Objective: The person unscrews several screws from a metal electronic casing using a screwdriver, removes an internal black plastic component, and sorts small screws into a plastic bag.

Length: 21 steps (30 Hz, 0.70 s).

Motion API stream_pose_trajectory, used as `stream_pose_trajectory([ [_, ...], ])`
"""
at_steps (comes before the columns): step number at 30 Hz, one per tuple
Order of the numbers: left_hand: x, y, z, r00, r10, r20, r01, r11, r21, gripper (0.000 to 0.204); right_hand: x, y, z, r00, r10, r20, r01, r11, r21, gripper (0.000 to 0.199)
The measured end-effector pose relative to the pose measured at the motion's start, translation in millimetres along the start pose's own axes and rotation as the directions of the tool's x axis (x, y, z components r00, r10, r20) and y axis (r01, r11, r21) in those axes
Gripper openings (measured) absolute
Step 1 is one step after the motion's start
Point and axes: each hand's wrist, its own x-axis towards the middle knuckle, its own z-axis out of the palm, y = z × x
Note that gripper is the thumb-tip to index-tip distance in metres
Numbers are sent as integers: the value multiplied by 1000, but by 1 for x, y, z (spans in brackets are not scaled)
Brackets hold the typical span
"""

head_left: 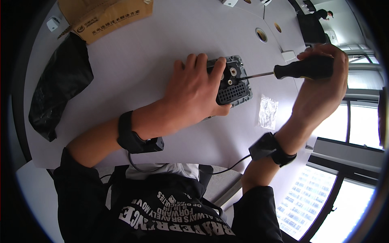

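Observation:
On the table sits a grey metal connector housing (248, 94) with a black insert (231, 94) full of small holes. My left hand (193, 87) is clasped over its left side, fingers on the far edge and thumb at the near edge. In my right hand (324, 87) is a screwdriver (304, 68) with a black handle, held nearly level. Its thin metal shaft points left, and the tip meets the insert beside two round metal-ringed holes. Whether a screw lies under the tip I cannot make out. My left palm hides part of the housing.
A small clear plastic bag (268, 112) lies right of the housing. At the far left are a cardboard box (109, 20) and a black plastic bag (60, 85). Round cable holes (261, 35) pierce the tabletop. Cables run from both wrist bands. Another person (323, 15) is far off.

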Motion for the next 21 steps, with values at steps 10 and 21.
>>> stream_pose_trajectory([
  [10, -6, -5, 1, 1000, 8, 0, -8, 1000, -23, 101, 9, -16, -33, 740, -235, 630, 432, 885, -177, 46],
  [21, -3, -7, 1, 1000, 0, -2, 0, 998, -59, 99, 69, 40, -25, 430, -439, 789, 19, 878, 478, 66],
])
